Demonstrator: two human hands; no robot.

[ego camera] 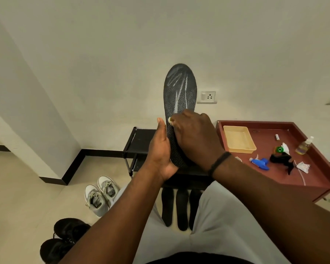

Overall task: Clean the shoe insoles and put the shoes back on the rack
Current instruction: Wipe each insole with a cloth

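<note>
A black insole (180, 88) stands upright in front of me, toe end up, with pale wet streaks on its upper part. My left hand (161, 151) grips its heel end from the left, thumb up along the edge. My right hand (194, 136) pinches a small whitish wad (170, 120) against the middle of the insole. Three more black insoles (181, 208) lie on the floor between my knees. A pair of grey and white sneakers (101, 195) and a pair of black shoes (65, 239) sit on the floor at the left. The black shoe rack (139, 141) stands behind my hands.
A dark red table (312, 178) at the right carries a yellow tray (238, 139), a blue spray head (260, 163), a black spray head, a small clear bottle (305, 145) and paper scraps. A wall socket (207, 97) is on the white wall.
</note>
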